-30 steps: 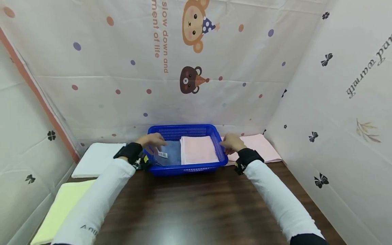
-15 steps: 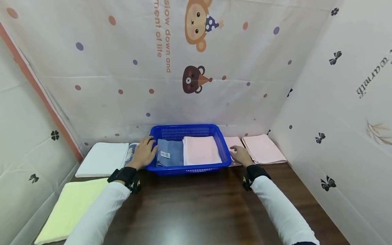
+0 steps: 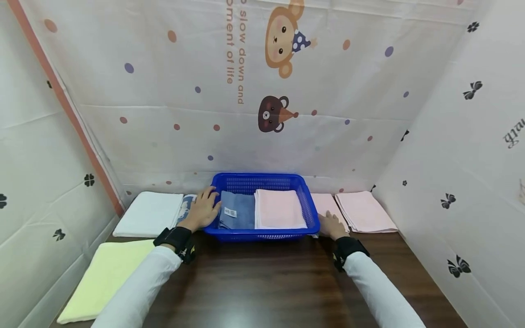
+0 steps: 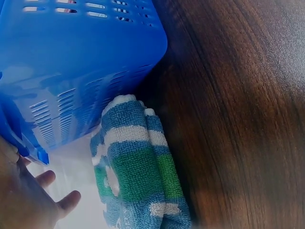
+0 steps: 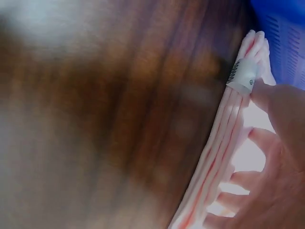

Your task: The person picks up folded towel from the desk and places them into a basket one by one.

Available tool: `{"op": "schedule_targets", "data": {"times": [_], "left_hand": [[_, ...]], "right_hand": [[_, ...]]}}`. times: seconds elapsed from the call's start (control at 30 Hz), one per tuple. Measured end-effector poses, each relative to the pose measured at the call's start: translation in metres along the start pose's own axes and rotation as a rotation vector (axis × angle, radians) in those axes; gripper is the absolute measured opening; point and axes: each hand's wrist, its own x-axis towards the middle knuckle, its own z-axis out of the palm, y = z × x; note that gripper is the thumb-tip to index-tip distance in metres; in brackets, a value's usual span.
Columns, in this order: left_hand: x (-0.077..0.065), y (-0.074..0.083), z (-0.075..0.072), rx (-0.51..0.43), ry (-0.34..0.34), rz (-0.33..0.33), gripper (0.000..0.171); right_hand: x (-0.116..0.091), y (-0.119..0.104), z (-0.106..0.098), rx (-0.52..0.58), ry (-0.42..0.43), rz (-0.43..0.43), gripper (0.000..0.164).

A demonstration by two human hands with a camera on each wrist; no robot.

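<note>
A blue plastic basket (image 3: 262, 234) stands against the back wall, with a folded denim-blue cloth (image 3: 242, 214) and a folded pink towel (image 3: 280, 209) side by side in it. My left hand (image 3: 202, 210) is at the basket's left rim with its fingers spread; the left wrist view has a blue, white and green striped towel (image 4: 136, 167) lying below it. On the right, my right hand (image 3: 333, 225) rests over another folded pink towel (image 3: 326, 202) just outside the basket. In the right wrist view its fingers (image 5: 245, 179) are loosely extended, the thumb close to a white label (image 5: 244, 75).
A folded white towel (image 3: 149, 214) lies at the back left, and a yellow one (image 3: 110, 278) sits in front of it. Another pink towel (image 3: 365, 212) is at the back right. Printed cloth walls (image 3: 340, 82) close off the back and sides of the dark wooden table (image 3: 254, 282).
My left hand has come out of the basket to its left rim. My right hand has shifted from the right rim onto the pink towel beside it. The head view has turned slightly.
</note>
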Motion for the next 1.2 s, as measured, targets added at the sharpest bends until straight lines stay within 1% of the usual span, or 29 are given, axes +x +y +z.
{"op": "schedule_targets", "data": {"times": [0.1, 0.23, 0.33, 0.47, 0.53, 0.63, 0.7, 0.8, 0.87, 0.9, 0.97, 1.03, 1.13, 1.2], "left_hand": [[0.0, 0.001, 0.002, 0.0, -0.011, -0.01, 0.042], [0.0, 0.001, 0.001, -0.002, -0.018, -0.022, 0.042], [0.0, 0.003, -0.002, 0.002, -0.011, -0.027, 0.042], [-0.001, 0.004, -0.005, 0.008, -0.006, -0.029, 0.043], [-0.001, 0.004, -0.005, 0.01, -0.005, -0.029, 0.043], [0.0, 0.005, -0.005, 0.011, -0.012, -0.036, 0.044], [0.0, 0.005, -0.004, 0.011, -0.019, -0.042, 0.045], [0.001, 0.005, -0.003, 0.007, -0.025, -0.055, 0.045], [0.001, 0.006, -0.002, 0.004, -0.032, -0.064, 0.045], [0.002, 0.006, -0.002, 0.003, -0.038, -0.068, 0.046], [0.002, 0.008, -0.001, -0.003, -0.053, -0.078, 0.046], [0.002, 0.009, -0.001, -0.002, -0.067, -0.085, 0.047], [0.001, 0.009, -0.001, -0.004, -0.072, -0.092, 0.046], [0.0, 0.008, -0.002, -0.004, -0.066, -0.092, 0.045]], "right_hand": [[-0.009, 0.007, 0.002, -0.05, -0.01, -0.013, 0.07], [-0.025, 0.01, 0.005, -0.085, -0.007, -0.024, 0.07], [-0.038, 0.01, 0.007, -0.104, 0.002, -0.026, 0.071], [-0.062, 0.005, 0.008, -0.133, 0.001, -0.018, 0.072], [-0.073, 0.0, 0.004, -0.163, -0.02, -0.012, 0.071], [-0.085, -0.007, -0.008, -0.181, -0.081, 0.004, 0.068], [-0.088, -0.006, -0.015, -0.179, -0.078, 0.017, 0.061], [-0.081, 0.003, -0.018, -0.129, 0.01, 0.025, 0.053], [-0.075, 0.014, -0.015, -0.098, 0.054, 0.035, 0.057], [-0.072, 0.019, -0.014, -0.089, 0.059, 0.036, 0.061], [-0.067, 0.029, -0.011, -0.078, 0.018, 0.057, 0.071], [-0.065, 0.035, -0.011, -0.076, -0.038, 0.076, 0.077], [-0.064, 0.036, -0.013, -0.081, -0.077, 0.099, 0.083], [-0.068, 0.033, -0.015, -0.078, -0.09, 0.12, 0.087]]}}
